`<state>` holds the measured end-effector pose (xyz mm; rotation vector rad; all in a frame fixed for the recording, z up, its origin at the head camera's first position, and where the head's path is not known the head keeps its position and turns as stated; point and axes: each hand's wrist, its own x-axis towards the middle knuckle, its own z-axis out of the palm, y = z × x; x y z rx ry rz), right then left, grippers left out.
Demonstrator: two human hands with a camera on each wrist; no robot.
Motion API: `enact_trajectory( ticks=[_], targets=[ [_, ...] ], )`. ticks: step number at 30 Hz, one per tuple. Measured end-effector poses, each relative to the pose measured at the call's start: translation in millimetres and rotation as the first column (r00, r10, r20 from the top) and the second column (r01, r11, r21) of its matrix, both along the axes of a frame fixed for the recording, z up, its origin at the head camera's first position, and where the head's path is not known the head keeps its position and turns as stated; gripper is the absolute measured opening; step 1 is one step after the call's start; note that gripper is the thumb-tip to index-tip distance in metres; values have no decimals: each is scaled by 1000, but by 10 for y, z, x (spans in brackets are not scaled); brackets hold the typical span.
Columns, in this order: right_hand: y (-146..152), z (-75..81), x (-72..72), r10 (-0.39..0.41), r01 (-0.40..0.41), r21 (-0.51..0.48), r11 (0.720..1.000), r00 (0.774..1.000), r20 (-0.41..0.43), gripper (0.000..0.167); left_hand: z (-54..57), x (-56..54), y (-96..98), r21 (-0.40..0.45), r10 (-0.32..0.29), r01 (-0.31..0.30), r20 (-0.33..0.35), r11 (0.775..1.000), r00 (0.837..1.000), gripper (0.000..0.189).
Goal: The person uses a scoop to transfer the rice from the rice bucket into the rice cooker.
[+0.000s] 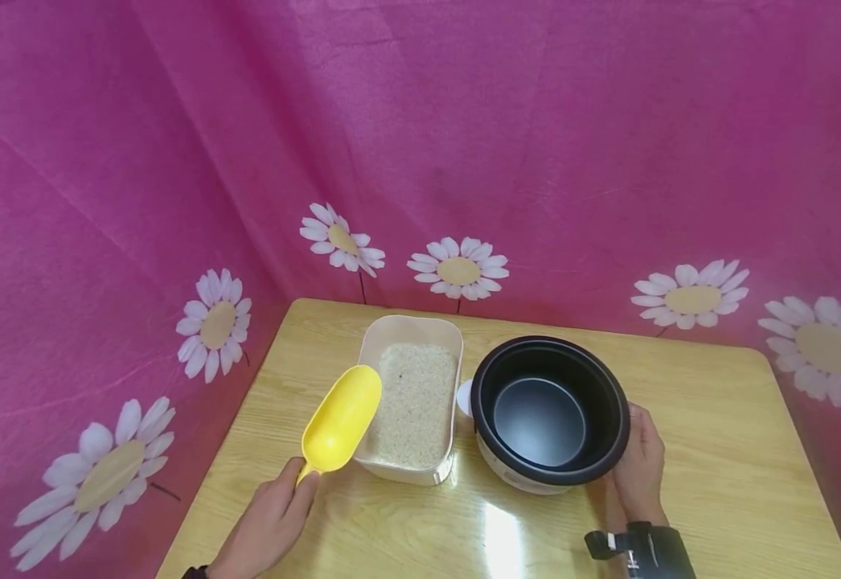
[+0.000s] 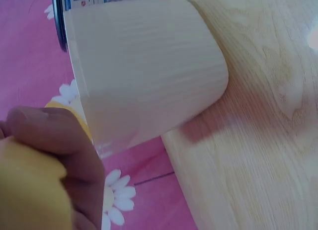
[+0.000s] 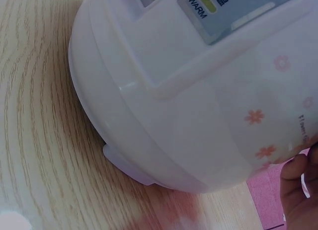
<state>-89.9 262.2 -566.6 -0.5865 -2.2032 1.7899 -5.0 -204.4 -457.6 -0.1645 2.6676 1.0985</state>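
Observation:
My left hand point(image 1: 264, 523) grips the handle of a yellow scoop point(image 1: 341, 418). Its bowl is tilted up to the right, nothing showing inside, and overlaps the left rim of a cream bin point(image 1: 409, 476) in the head view. Pale rice grains point(image 1: 416, 402) fill the lower part of that bin. To its right stands a white rice cooker point(image 3: 198, 115) without a lid, with a black inner pot point(image 1: 539, 422) that is bare inside. My right hand point(image 1: 641, 466) holds the cooker's right side, its fingers partly hidden behind the wall; curled fingers point(image 3: 295, 180) show against it in the right wrist view.
A wooden table point(image 1: 739, 450) carries everything. Pink cloth point(image 1: 536, 161) with printed daisies hangs behind and to the left, close to the table edges. A white side handle point(image 1: 465, 398) of the cooker sticks out beside the bin, leaving a narrow gap.

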Motion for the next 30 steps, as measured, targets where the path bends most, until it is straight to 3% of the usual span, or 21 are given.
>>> enact_trajectory(
  ticks=[12,21,30],
  targets=[
    [27,-18,-41,2,-3,10,1000,1000,13,41,113,-208,22,-73,-143,143,2,987,990,21],
    [-1,-20,-44,3,-3,-4,1000,1000,-11,41,234,-454,29,-116,-197,201,50,973,979,28],
    [28,-65,-27,-5,5,11,1000,1000,3,41,375,-663,72,-208,-334,335,40,919,942,25]
  ],
)
